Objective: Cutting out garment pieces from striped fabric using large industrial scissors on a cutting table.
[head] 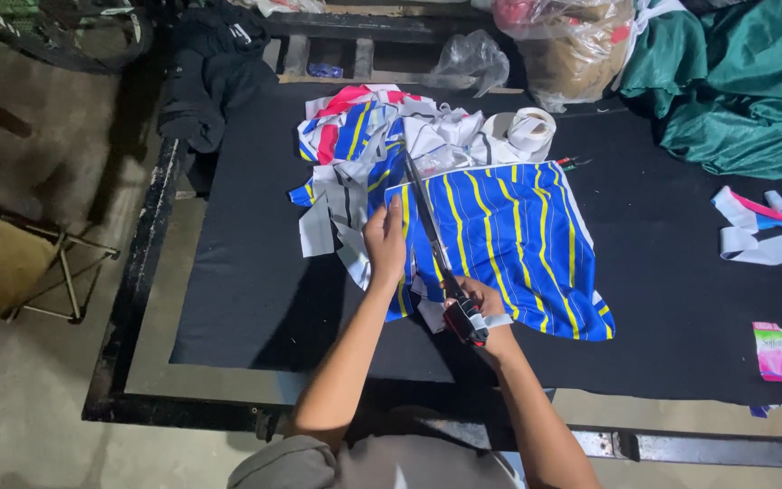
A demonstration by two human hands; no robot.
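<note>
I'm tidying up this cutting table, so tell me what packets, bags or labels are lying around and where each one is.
Small sachet: flat rectangle, pink and green, on the black table near its right front edge.
Clear plastic bag: crumpled, at the back of the table, centre.
Large clear plastic bag: bulging with brown and red contents, back right, beside the green cloth.
No signs or screens in view.

A small pink-and-green sachet (774, 350) lies flat (rectangular) at the table's right edge.

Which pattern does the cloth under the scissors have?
Blue cloth with thin yellow stripes, white at its edges; seen in the head view.
</note>
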